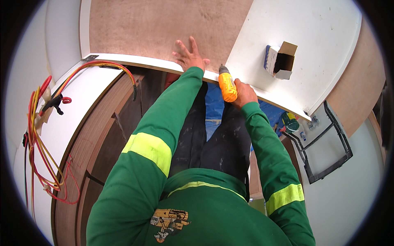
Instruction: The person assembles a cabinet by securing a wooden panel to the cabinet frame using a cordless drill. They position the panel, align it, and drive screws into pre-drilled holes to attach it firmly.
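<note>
My left hand [192, 56] rests with spread fingers on the brown plywood panel [164, 24], its wrist over the panel's white front edge. In my right hand [245, 93] is a yellow cordless drill [227, 85], gripped by its handle. The drill's dark chuck points away from me, over the white edge strip [210, 76] where the plywood meets a white board [303, 24]. Whether the tip touches the strip I cannot tell. My right fingers are partly hidden behind the drill. Farther right, an opened cardboard box [280, 60] lies on the white board.
Bundled red, yellow and black wires [37, 135] hang at the left, some reaching across a white ledge [78, 86] near a metal hinge [90, 58]. At the right are a black frame [328, 139] and a green-and-yellow tool [289, 122]. Blue sheeting [213, 102] shows below the panel.
</note>
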Tool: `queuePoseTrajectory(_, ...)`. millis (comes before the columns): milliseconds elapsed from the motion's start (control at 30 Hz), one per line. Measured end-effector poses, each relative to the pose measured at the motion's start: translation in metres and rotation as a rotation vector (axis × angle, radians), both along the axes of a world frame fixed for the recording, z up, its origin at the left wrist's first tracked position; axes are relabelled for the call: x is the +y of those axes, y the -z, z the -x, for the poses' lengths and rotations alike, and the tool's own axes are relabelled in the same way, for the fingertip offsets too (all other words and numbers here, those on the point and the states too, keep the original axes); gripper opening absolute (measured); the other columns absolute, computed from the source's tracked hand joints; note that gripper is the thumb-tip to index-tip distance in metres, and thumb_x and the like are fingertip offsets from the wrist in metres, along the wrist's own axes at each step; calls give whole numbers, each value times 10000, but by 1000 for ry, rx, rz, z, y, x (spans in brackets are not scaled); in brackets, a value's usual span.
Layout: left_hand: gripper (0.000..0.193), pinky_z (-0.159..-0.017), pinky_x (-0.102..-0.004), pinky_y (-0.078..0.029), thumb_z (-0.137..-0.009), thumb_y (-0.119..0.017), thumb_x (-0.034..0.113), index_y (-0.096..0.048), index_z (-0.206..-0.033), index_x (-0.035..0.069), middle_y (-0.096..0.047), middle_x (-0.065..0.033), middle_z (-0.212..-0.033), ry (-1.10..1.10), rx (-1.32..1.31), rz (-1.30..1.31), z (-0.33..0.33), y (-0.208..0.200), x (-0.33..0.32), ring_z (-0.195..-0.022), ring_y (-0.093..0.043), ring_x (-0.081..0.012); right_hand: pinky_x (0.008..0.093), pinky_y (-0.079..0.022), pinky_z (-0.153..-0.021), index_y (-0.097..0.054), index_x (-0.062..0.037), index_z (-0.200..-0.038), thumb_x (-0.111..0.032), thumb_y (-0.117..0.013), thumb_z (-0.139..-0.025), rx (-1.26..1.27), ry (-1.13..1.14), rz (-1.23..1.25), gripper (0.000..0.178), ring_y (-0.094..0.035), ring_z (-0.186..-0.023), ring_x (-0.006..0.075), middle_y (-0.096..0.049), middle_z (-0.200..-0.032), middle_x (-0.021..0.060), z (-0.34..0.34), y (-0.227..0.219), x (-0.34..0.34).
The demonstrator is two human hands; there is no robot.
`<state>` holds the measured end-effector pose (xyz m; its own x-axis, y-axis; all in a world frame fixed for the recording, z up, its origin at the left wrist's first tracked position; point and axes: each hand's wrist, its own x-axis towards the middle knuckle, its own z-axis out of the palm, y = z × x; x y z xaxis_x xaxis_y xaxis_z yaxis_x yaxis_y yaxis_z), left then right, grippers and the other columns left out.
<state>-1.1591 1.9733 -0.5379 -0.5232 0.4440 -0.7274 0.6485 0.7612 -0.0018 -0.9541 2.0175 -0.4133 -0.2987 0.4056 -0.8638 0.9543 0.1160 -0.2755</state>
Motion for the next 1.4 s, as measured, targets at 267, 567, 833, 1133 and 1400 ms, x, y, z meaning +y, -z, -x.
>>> queuePoseTrajectory(267,1330,-1258,-688,-246,-852,-861,507,140,-1710,330,235,-256,-1744,-10,8,-29,1,-1,0,-1546,-44,-678,528,-574,-892,-612,-66,-1122,-289,-794,-852,16,-16,9,395,-724,-1018,438,-758,-1048,231,-1,2,4)
queuePoseTrajectory(567,1318,-1269,-667,-246,-850,-870,479,113,-1716,335,218,-244,-1753,-35,-2,-36,1,-4,2,-1556,-39,-663,511,-592,-851,-642,-78,-1114,-279,-752,-885,46,-265,-37,324,-746,-962,407,-762,-1013,201,0,6,23)
queuePoseTrajectory(833,1313,-1273,-655,-257,-850,-871,471,111,-1714,355,199,-223,-1763,-57,10,-36,-1,-4,2,-1563,-47,-650,510,-585,-835,-658,-78,-1126,-302,-739,-902,34,-421,-24,327,-750,-954,385,-763,-993,187,6,6,43)
queuePoseTrajectory(1133,1303,-1274,-671,-243,-836,-888,443,67,-1720,366,202,-202,-1768,-74,-2,-20,-3,-9,6,-1573,-63,-633,537,-561,-775,-649,-91,-1118,-219,-687,-924,74,-517,-129,235,-756,-943,367,-756,-1000,148,5,3,37)
queuePoseTrajectory(1400,1357,-1294,-675,-152,-796,-904,517,56,-1730,304,176,-198,-1774,-88,-28,-49,-2,-12,2,-1609,4,-564,548,-529,-839,-595,-74,-1128,-240,-743,-905,138,35,-92,315,-673,-1032,468,-705,-1038,224,-82,-64,-30)
